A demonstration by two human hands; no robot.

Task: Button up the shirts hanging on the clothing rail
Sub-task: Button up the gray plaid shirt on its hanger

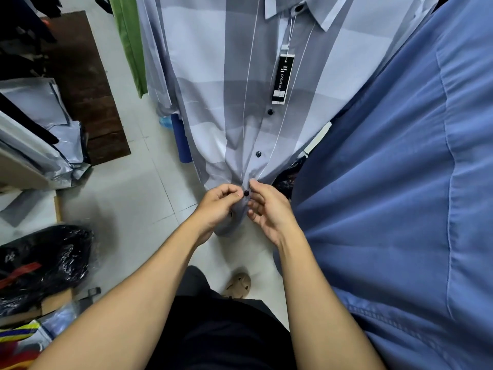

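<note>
A grey and pale-blue checked shirt (213, 89) hangs in front of me with a black tag (282, 78) on its placket. Two dark buttons (270, 111) higher up are fastened. Near the hem, my left hand (217, 209) pinches the placket fabric from the left. My right hand (266, 209) grips the opposite edge from the right. A dark button (246, 193) shows between my thumbs. The shirt's bottom is bunched between both hands.
A plain blue shirt (400, 196) hangs close on the right, touching my right forearm. A green garment (130, 41) hangs at the back left. Bagged clothes (40, 263) and folded packs (34, 124) line the left. Pale tiled floor (128, 196) lies below.
</note>
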